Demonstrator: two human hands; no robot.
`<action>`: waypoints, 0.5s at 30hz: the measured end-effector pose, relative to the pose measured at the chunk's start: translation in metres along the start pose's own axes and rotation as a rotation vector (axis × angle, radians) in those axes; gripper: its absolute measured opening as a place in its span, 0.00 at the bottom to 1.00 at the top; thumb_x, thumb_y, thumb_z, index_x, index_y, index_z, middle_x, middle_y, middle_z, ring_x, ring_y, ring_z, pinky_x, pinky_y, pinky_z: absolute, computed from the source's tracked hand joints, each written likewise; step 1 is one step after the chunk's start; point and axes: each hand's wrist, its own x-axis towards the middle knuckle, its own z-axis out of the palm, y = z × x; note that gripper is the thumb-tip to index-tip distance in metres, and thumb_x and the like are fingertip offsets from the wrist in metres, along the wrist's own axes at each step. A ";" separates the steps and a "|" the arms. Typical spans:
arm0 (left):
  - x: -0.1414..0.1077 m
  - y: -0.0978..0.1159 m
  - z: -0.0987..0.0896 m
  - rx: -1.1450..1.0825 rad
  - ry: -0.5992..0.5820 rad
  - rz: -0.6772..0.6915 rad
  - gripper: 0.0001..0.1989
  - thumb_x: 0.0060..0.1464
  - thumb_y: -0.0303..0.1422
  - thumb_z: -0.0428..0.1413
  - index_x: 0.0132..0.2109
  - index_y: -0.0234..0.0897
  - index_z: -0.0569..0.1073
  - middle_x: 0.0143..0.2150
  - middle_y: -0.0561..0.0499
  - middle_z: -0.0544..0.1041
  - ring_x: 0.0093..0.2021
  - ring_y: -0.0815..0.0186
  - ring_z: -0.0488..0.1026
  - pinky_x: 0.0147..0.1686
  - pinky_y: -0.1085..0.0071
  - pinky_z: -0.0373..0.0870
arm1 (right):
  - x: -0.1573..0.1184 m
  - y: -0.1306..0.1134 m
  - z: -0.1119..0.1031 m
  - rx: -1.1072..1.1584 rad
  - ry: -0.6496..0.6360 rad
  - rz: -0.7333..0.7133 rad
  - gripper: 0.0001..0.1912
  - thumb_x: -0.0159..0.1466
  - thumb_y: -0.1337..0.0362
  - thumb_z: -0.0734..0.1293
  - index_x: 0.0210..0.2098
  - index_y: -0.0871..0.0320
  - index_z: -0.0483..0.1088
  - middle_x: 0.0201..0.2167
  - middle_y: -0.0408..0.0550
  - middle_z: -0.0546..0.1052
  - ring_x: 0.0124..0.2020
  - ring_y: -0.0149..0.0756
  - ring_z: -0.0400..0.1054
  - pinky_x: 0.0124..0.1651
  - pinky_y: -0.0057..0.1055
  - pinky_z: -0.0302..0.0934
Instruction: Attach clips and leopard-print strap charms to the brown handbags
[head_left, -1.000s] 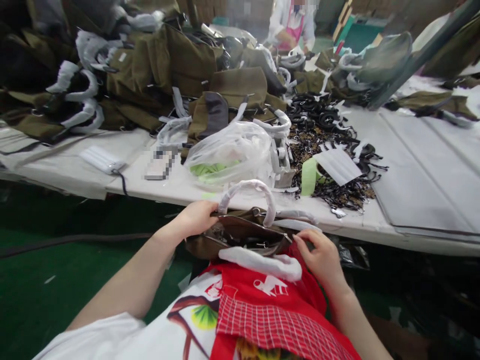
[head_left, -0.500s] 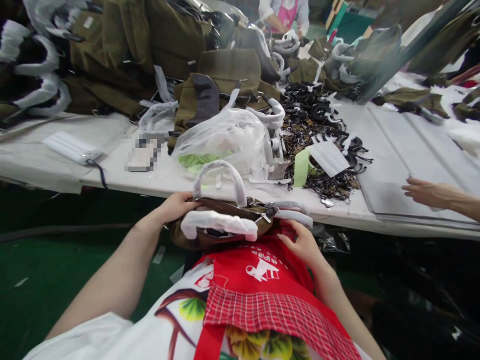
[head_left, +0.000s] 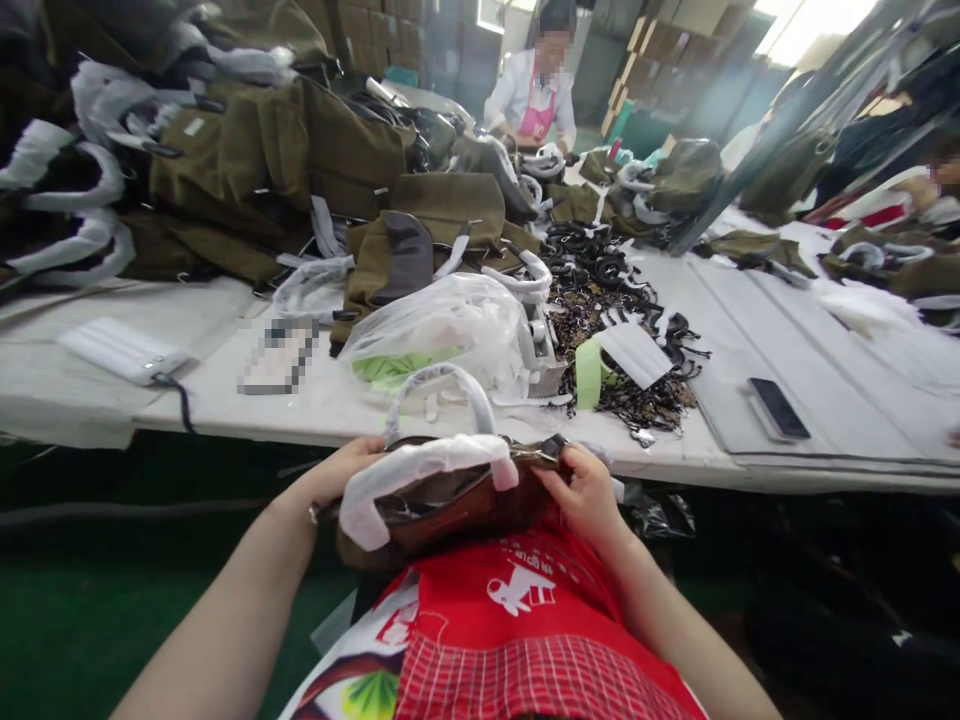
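Observation:
A brown bag [head_left: 450, 515] with two handles wrapped in white film rests against my red apron [head_left: 517, 580], at the table's front edge. Its top gapes open, showing a dark inside. My left hand [head_left: 352, 468] holds the bag's left end, its fingertips partly hidden behind the rim. At the right end, my right hand [head_left: 585, 492] pinches the bag's edge beside the zipper end. The near wrapped handle [head_left: 435, 460] lies over the opening; the far one [head_left: 442, 375] stands upright.
Olive bags [head_left: 232, 160] are heaped at the back left. Along the white table [head_left: 247, 420] are a power bank [head_left: 120, 350], a plastic bag [head_left: 450, 335], black straps [head_left: 600, 270] and a phone [head_left: 778, 408]. A person [head_left: 536, 100] stands across the table.
The view has tilted up. The bag's mouth has opened wider, and my right hand has closed on its right end. Another person's hand has left the right side, where a phone now lies.

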 end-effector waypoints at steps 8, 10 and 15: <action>0.011 -0.025 -0.050 -0.388 0.053 0.017 0.30 0.42 0.53 0.64 0.45 0.34 0.78 0.39 0.42 0.82 0.44 0.53 0.79 0.47 0.64 0.76 | 0.030 0.034 0.024 -0.017 0.037 0.117 0.15 0.63 0.57 0.65 0.23 0.57 0.71 0.20 0.43 0.72 0.25 0.35 0.63 0.29 0.30 0.56; 0.000 -0.036 -0.059 -0.517 0.087 0.056 0.35 0.45 0.56 0.60 0.52 0.33 0.76 0.46 0.38 0.81 0.49 0.51 0.78 0.52 0.61 0.74 | 0.030 0.039 0.026 -0.008 0.047 0.118 0.15 0.63 0.57 0.65 0.23 0.57 0.70 0.20 0.42 0.71 0.24 0.34 0.63 0.28 0.29 0.54; -0.026 -0.055 -0.040 -0.455 0.097 0.151 0.44 0.34 0.57 0.67 0.57 0.38 0.73 0.62 0.39 0.71 0.63 0.42 0.66 0.59 0.55 0.69 | 0.019 0.041 0.028 -0.093 0.062 0.073 0.15 0.65 0.56 0.64 0.25 0.56 0.68 0.24 0.44 0.72 0.28 0.37 0.66 0.32 0.31 0.57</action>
